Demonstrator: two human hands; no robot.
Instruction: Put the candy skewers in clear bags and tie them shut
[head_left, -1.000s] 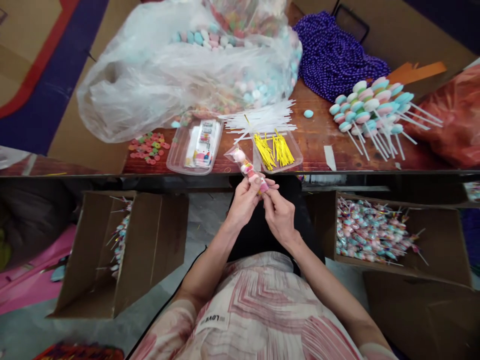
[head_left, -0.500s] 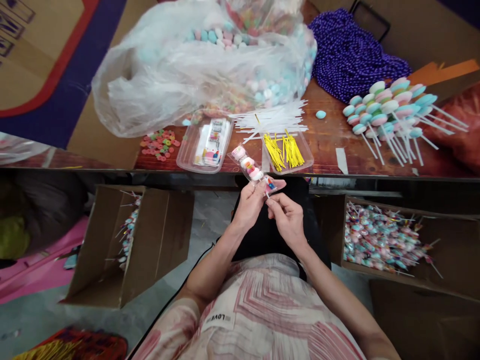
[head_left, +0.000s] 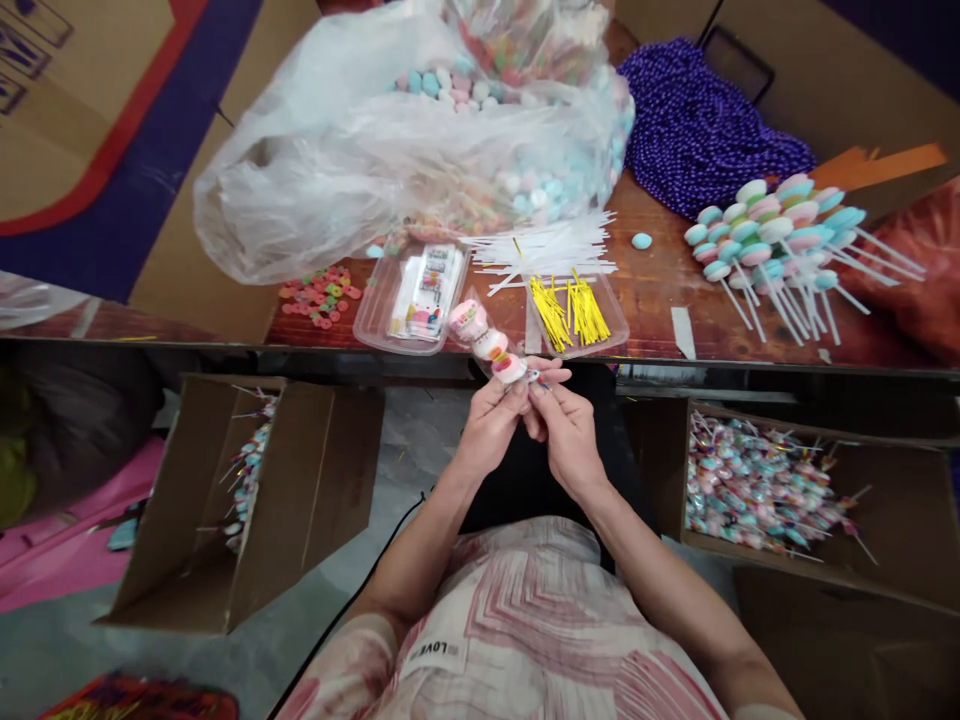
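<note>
"What is in the hands?"

"The left hand pinches the candy at its lower end. The right hand pinches the wrapper just beside it (what is hidden inside this pinch, I cannot tell). The candy is tilted, held before the edge of the table, and not lying on it."

"What could go wrong there?"

"If the right hand twists or pulls too strongly, I think the thin wrapper could tear. If the left hand holds too weakly, the candy could turn or slide, and the gathered end could become loose. Too much squeezing could press the soft pieces out of shape."

"And a little farther?"

"The tie tray stands near the hands, at the table edge. A careless knock could tip it, and the yellow ties would fall. The label tray has the same risk."

"And farthest?"

"The skewers lie in a heap, sticks pointing outward. A sleeve catching one could pull down several."
</note>
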